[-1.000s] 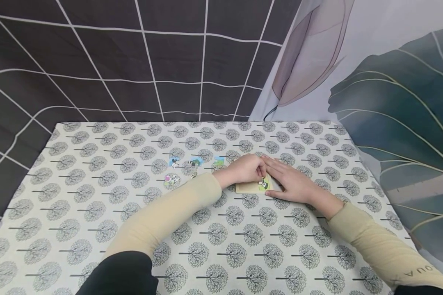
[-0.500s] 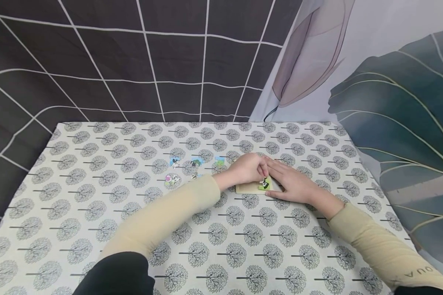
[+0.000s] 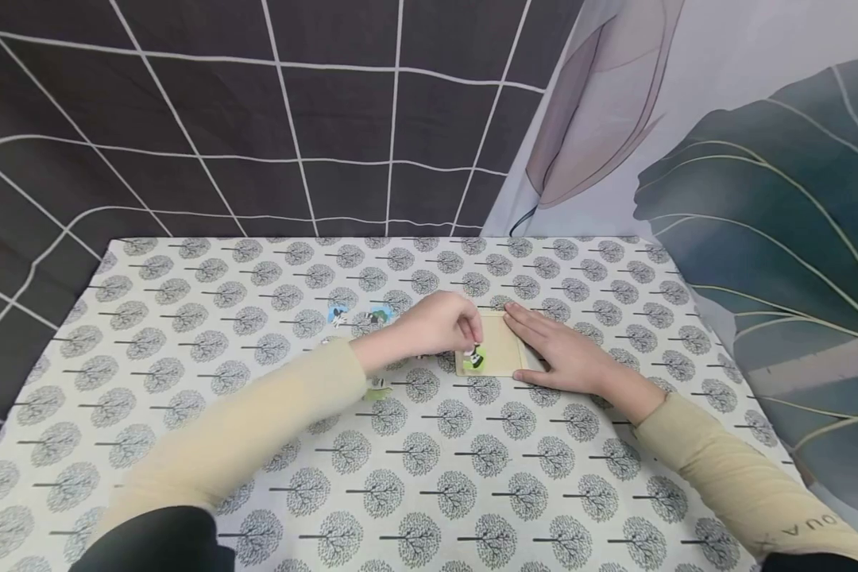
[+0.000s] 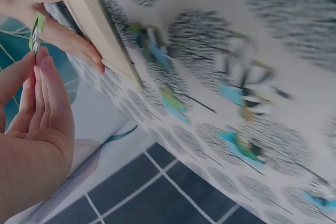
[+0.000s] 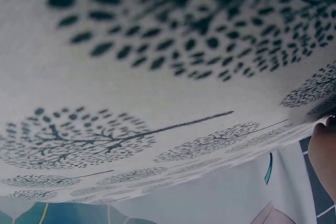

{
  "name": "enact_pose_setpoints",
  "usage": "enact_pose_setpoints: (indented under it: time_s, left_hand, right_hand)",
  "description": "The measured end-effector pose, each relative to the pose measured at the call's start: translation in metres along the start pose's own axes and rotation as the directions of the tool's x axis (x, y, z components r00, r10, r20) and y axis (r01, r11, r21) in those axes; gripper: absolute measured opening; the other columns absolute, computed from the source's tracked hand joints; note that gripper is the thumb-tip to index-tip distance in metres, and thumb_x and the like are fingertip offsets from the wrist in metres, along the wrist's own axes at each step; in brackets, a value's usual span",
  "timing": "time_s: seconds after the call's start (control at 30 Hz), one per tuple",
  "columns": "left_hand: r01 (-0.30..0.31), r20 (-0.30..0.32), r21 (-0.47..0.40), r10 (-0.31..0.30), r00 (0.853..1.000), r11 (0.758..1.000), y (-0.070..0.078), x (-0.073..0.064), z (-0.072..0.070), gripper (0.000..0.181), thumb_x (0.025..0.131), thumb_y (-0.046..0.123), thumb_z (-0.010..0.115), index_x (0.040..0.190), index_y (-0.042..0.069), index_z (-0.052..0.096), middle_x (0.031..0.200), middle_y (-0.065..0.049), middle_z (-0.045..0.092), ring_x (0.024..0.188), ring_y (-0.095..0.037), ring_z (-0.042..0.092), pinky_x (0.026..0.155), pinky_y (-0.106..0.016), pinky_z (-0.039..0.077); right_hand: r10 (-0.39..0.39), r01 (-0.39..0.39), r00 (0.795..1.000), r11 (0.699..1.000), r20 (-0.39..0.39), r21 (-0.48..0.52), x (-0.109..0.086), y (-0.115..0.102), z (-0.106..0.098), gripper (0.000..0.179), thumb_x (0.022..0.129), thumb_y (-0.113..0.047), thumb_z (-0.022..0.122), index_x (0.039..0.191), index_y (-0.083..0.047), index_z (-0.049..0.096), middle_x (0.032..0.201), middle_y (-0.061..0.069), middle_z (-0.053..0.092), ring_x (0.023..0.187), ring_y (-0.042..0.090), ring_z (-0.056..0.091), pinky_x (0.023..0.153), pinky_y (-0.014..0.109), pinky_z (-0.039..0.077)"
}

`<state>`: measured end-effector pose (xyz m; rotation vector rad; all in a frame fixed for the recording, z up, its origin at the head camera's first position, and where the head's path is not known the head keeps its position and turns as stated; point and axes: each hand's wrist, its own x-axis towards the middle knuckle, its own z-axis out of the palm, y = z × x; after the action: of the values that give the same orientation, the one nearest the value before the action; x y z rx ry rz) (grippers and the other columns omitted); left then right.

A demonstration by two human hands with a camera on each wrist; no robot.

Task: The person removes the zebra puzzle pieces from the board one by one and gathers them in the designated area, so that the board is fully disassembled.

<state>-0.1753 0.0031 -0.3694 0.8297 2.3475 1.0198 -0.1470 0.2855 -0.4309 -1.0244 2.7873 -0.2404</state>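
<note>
In the head view my left hand [image 3: 443, 324] pinches a small puzzle piece [image 3: 475, 360], green with a black-and-white picture, over the left end of a shallow wooden tray [image 3: 500, 342]. The left wrist view shows this puzzle piece [image 4: 35, 34] edge-on between thumb and fingertips, raised off the tray [image 4: 97, 30]. My right hand [image 3: 561, 349] lies with straight fingers along the tray's right edge, thumb at its near corner. Only a sliver of the right hand [image 5: 323, 156] enters the right wrist view.
Several loose puzzle pieces lie left of the tray, among them a blue one [image 3: 338, 314], a blue-green one [image 3: 381, 314] and a green one [image 3: 379, 391] beside the left sleeve [image 3: 257, 437]. That sleeve covers part of the tree-print cloth [image 3: 429, 492]. A dark grid curtain [image 3: 257, 119] hangs behind.
My left hand has moved left with the puzzle piece, from the tray's right side to its left end, baring the tray's floor. The right hand has stayed in place.
</note>
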Motion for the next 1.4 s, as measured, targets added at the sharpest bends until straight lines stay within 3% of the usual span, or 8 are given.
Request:
enact_pose_setpoints:
  time_s: [0.23,0.43,0.7,1.0,1.4]
  left_hand:
    - [0.032,0.001,-0.035,-0.032,0.999,0.999,-0.02,-0.032,-0.005,0.008,0.092,-0.004,0.073,0.096,0.003,0.075,0.091,-0.005,0.077,0.082,-0.01,0.07,0.082,-0.017,0.061]
    - [0.047,-0.027,-0.025,-0.048,0.998,0.999,-0.037,-0.047,-0.001,0.009,0.09,-0.004,0.075,0.094,0.003,0.075,0.092,-0.007,0.077,0.081,-0.01,0.07,0.08,-0.018,0.061]
    - [0.092,-0.023,-0.035,-0.093,0.995,0.995,-0.046,-0.053,0.006,0.01,0.088,-0.002,0.078,0.093,0.006,0.075,0.089,-0.006,0.076,0.079,-0.009,0.069,0.079,-0.019,0.061]
    - [0.077,-0.001,-0.027,-0.077,0.997,0.997,-0.053,-0.056,0.013,0.011,0.087,-0.002,0.078,0.094,0.006,0.075,0.087,-0.005,0.076,0.078,-0.009,0.068,0.077,-0.018,0.06]
    - [0.057,0.008,0.003,-0.057,0.998,0.998,-0.053,-0.055,0.013,0.012,0.087,-0.003,0.077,0.095,0.005,0.075,0.088,-0.007,0.077,0.078,-0.007,0.068,0.076,-0.017,0.06]
  right_hand:
    - [0.005,-0.005,1.0,1.0,0.007,-0.004,0.0,0.001,0.0,0.096,0.098,-0.054,0.068,0.166,-0.001,0.026,0.177,0.017,0.018,0.161,0.043,0.027,0.131,0.058,0.027]
    - [0.008,-0.008,1.0,1.0,0.026,0.001,0.0,0.001,0.0,0.097,0.099,-0.056,0.067,0.167,-0.002,0.024,0.178,0.016,0.015,0.163,0.04,0.024,0.133,0.056,0.024]
    - [-0.001,0.001,1.0,1.0,0.023,-0.004,0.002,0.002,0.002,0.097,0.098,-0.057,0.067,0.167,-0.003,0.025,0.178,0.014,0.015,0.163,0.04,0.024,0.133,0.055,0.025]
    - [0.004,-0.004,0.999,1.0,0.033,-0.004,0.002,0.002,0.001,0.097,0.099,-0.057,0.066,0.167,-0.003,0.024,0.179,0.013,0.014,0.163,0.039,0.023,0.133,0.054,0.024]
    - [0.002,-0.002,1.0,1.0,0.031,-0.004,0.001,0.001,-0.001,0.097,0.098,-0.057,0.066,0.167,-0.002,0.025,0.178,0.015,0.015,0.163,0.04,0.024,0.133,0.055,0.024]
